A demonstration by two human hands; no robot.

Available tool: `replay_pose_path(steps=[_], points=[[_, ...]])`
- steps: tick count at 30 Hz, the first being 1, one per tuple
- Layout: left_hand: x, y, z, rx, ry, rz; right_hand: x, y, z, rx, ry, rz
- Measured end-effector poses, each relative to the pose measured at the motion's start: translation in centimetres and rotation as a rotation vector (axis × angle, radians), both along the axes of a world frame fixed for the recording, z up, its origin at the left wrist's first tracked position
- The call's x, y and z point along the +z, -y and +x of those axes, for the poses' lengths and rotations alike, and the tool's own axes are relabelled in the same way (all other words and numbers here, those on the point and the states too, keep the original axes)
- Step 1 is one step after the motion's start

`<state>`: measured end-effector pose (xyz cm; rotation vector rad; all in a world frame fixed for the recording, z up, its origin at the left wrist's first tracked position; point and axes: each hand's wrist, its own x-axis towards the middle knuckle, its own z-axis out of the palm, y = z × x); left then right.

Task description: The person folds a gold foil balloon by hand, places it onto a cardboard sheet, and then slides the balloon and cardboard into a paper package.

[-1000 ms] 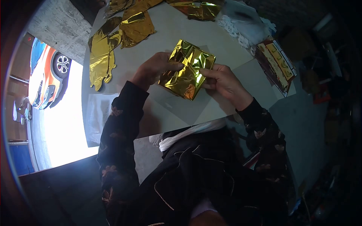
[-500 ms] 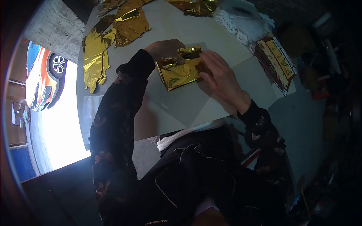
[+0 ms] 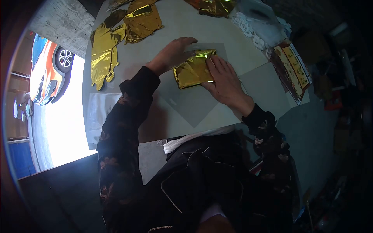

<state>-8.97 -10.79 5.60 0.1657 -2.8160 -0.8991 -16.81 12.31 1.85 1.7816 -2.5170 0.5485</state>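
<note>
A folded gold foil sheet [image 3: 192,73] lies on a clear plastic sheet [image 3: 190,106] at the middle of the table, its surface creased and shiny. My left hand [image 3: 173,55] is at its upper left edge, fingers stretched out with the fingertips over the top edge. On the right side of the foil, my right hand [image 3: 226,80] rests flat, fingers extended across the edge and thumb at the lower right corner.
Unfolded gold foil balloons [image 3: 105,54] lie at the table's far left, with more gold foil [image 3: 215,7] at the back. White stringy material [image 3: 250,33] sits under a clear plastic bag [image 3: 258,17]. A printed packet [image 3: 291,72] lies at the right. An orange car [image 3: 48,75] stands outside.
My left hand has drawn back to the left and its fingers have straightened off the foil. The foil looks flatter and more compact. My right hand has flattened onto its right side.
</note>
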Motion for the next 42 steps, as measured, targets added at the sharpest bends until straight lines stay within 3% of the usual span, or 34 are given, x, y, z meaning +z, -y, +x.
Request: replay_pose_path(steps=[5,11,17,23,26,29,32,36,42], points=[[-2.8,-0.5,5.2,0.227,-0.151,0.17,-0.4,0.1,0.0,-0.03,0.004,0.003],[-4.8,-1.5,7.4,0.299,-0.339,0.341,0.0,0.3,0.7,-0.092,0.034,0.042],[-3.9,-2.4,7.3,0.373,-0.229,0.174,0.2,0.7,1.8,-0.184,0.049,0.055],[-3.6,-2.3,6.8,0.417,-0.216,0.164,0.4,0.7,2.1,-0.195,0.059,0.064],[-1.9,-4.6,5.4,0.265,-0.328,-0.245,0.5,0.8,2.1,-0.193,0.052,0.074],[-2.1,-5.7,4.0,0.133,-0.219,-0.479,0.8,0.9,2.1,-0.189,0.067,0.089],[-4.3,-5.2,3.5,0.092,-0.064,-0.518,0.3,0.7,1.3,-0.144,0.077,0.045],[-4.3,-5.6,3.5,0.131,-0.061,-0.542,0.3,-0.7,-0.7,-0.106,0.202,-0.139],[-4.2,-5.8,3.6,0.153,-0.096,-0.544,0.1,-1.8,-2.0,-0.13,0.116,-0.127]])
